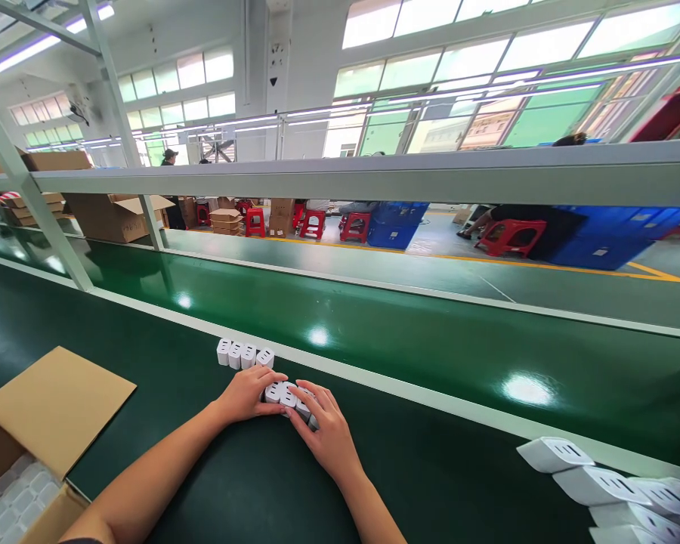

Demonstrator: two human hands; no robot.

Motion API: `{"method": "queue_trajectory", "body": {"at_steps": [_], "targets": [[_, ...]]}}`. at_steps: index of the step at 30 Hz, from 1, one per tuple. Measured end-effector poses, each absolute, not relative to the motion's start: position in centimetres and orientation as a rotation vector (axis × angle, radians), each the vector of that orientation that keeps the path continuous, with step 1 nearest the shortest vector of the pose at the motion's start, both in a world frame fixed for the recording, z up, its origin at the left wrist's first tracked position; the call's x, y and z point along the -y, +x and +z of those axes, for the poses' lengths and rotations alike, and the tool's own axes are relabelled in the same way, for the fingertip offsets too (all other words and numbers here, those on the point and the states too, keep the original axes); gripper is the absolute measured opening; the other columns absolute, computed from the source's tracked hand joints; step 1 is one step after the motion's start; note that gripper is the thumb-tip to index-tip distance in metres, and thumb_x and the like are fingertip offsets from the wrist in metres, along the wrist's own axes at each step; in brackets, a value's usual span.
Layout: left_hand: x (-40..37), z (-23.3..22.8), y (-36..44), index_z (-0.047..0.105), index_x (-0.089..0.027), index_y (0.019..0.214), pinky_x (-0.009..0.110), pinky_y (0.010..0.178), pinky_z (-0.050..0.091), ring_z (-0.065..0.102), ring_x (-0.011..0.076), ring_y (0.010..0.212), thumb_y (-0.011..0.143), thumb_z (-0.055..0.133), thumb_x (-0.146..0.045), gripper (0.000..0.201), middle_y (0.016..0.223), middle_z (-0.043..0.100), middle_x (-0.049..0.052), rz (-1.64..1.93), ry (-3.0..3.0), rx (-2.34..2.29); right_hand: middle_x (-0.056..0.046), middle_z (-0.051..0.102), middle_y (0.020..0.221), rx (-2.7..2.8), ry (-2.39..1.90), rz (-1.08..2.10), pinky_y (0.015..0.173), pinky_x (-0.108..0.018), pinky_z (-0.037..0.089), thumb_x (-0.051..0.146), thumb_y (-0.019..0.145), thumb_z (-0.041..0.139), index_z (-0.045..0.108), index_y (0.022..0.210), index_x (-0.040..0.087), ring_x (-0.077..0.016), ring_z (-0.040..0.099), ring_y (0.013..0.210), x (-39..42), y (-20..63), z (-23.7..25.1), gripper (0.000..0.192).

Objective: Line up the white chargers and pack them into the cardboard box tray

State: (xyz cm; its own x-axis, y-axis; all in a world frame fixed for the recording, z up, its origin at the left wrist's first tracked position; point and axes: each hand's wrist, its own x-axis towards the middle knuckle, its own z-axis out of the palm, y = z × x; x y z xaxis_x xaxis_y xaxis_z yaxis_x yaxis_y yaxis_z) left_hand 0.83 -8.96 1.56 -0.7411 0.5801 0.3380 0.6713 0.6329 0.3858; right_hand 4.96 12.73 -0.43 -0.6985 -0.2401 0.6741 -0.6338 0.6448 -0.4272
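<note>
My left hand and my right hand meet on the dark green bench top. Between their fingers lies a short row of small white plug adapters, which both hands press together from either side. A second row of several white adapters stands a little beyond my left hand, by the pale strip at the bench edge. Neither hand touches that row.
An open cardboard box with clear plastic trays sits at the near left. More white adapters lie at the near right. A glossy green conveyor belt runs beyond the bench, under a grey metal rack. Cartons, red stools, blue crates and people stand farther back.
</note>
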Motion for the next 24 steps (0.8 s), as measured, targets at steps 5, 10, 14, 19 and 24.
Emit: {"method": "queue_trajectory", "body": {"at_steps": [5,10,14,19,24], "targets": [[8.99,1.61,0.86,0.059,-0.024,0.129,0.035,0.090,0.053,0.065,0.0242,0.103,0.085,0.068,-0.057,0.055,0.112,0.068,0.008,-0.760,-1.019,2.689,-0.008,0.069,0.117,2.259,0.677,0.888,0.087,-0.039,0.061,0.037,0.095,0.060,0.069,0.118,0.026,-0.0245,0.065,0.106,-12.58,4.91,-0.53,0.028],[8.98,1.50,0.88,0.059,-0.024,0.129,0.036,0.091,0.052,0.064,0.0245,0.104,0.086,0.068,-0.057,0.055,0.113,0.068,0.008,-0.763,-1.004,2.697,-0.008,0.070,0.116,2.243,0.677,0.887,0.086,-0.039,0.061,0.036,0.095,0.060,0.069,0.118,0.026,-0.0239,0.066,0.105,-12.52,4.93,-0.50,0.027],[8.87,1.42,0.93,0.059,-0.023,0.129,0.036,0.089,0.052,0.064,0.0245,0.102,0.086,0.068,-0.054,0.054,0.111,0.068,0.008,-0.765,-0.990,2.697,-0.008,0.070,0.114,2.229,0.676,0.874,0.085,-0.040,0.061,0.035,0.095,0.059,0.069,0.117,0.025,-0.0240,0.066,0.103,-12.51,4.93,-0.48,0.026],[8.78,1.40,0.97,0.060,-0.021,0.128,0.036,0.088,0.053,0.065,0.0249,0.101,0.085,0.070,-0.052,0.054,0.110,0.068,0.008,-0.764,-0.982,2.698,-0.008,0.070,0.113,2.222,0.679,0.871,0.085,-0.039,0.061,0.035,0.096,0.059,0.069,0.116,0.025,-0.0239,0.066,0.103,-12.48,4.91,-0.38,0.025],[8.83,1.41,0.97,0.059,-0.022,0.128,0.036,0.089,0.052,0.064,0.0246,0.102,0.086,0.069,-0.053,0.053,0.111,0.068,0.008,-0.761,-0.981,2.702,-0.008,0.070,0.114,2.224,0.684,0.866,0.084,-0.039,0.061,0.035,0.096,0.058,0.068,0.117,0.025,-0.0238,0.066,0.103,-12.44,4.94,-0.30,0.026]]}}
